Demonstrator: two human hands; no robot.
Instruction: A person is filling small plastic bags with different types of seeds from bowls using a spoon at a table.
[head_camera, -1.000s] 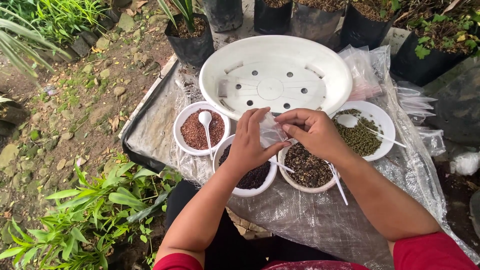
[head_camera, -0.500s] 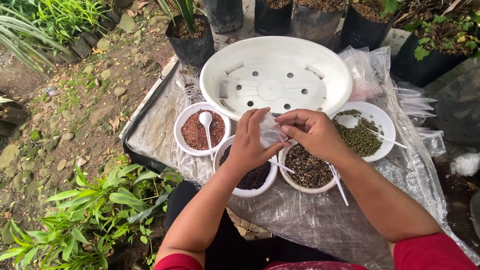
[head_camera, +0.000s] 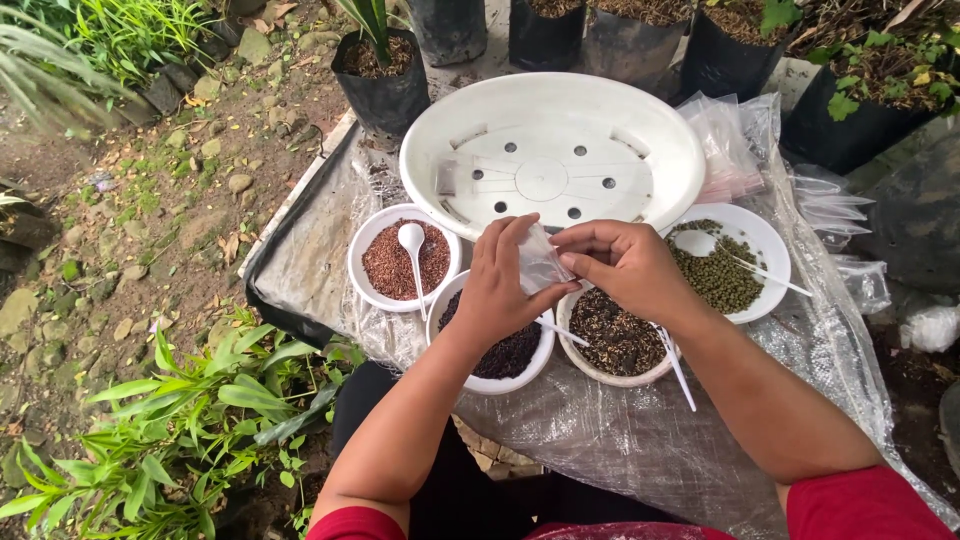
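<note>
— Hands first: what are they doing?

— Both meet above the bowls. Left hand (head_camera: 505, 285) and right hand (head_camera: 622, 265) pinch a small clear plastic bag (head_camera: 540, 265) between thumbs and fingertips, each closed on one side of it. The bag hangs just over the gap between the bowl of black seeds (head_camera: 500, 355) and the bowl of dark mixed seeds (head_camera: 620, 345).

— How are the arms set?

— Forearms come up from the bottom edge in a V, red sleeves at the shoulders, wrists bent inward, backs of the hands toward the camera.

— What crowds the space?

— Four small white bowls sit close together on a table covered with clear plastic sheet (head_camera: 620, 440). A bowl of reddish-brown seeds (head_camera: 395, 262) with a white spoon (head_camera: 413, 245) lies to the left; a bowl of green seeds (head_camera: 745, 265) lies to the right, touching the right wrist's side. Behind them a large white perforated pot (head_camera: 555, 140) tilts toward the camera, with black nursery bags (head_camera: 385, 85) of soil beyond it.

— Any open room?

— Bare sheet shows near the table's left edge (head_camera: 300, 215) and in front of the bowls. Spare clear bags (head_camera: 730, 150) pile at the right rear. Green plants (head_camera: 170, 420) grow below the left edge.
</note>
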